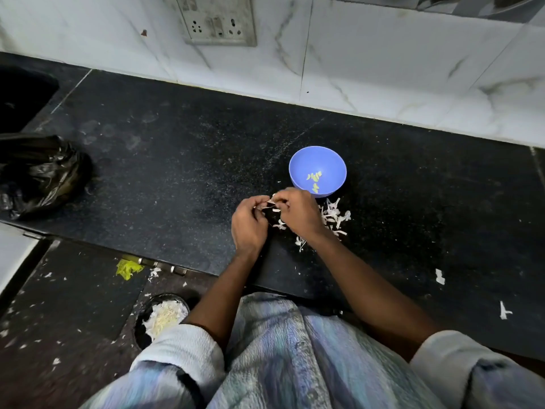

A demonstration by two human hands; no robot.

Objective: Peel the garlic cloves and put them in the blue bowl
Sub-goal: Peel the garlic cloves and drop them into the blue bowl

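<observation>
A blue bowl (pixel 330 163) stands on the black counter (pixel 177 172) and holds several peeled, yellowish garlic cloves (pixel 314 177). Just in front of it, my left hand (pixel 249 224) and my right hand (pixel 298 212) meet and pinch a small garlic clove (pixel 271 204) between their fingertips; the clove is mostly hidden by the fingers. A heap of white garlic skins (pixel 333 215) lies on the counter beside and under my right hand.
A crumpled black plastic bag (pixel 41 172) lies at the counter's left end. A dark sink (pixel 23 98) is at far left. On the floor stand a round bin (pixel 162 317) with peelings and a yellow scrap (pixel 127 268). A tiled wall with a socket (pixel 218 22) backs the counter.
</observation>
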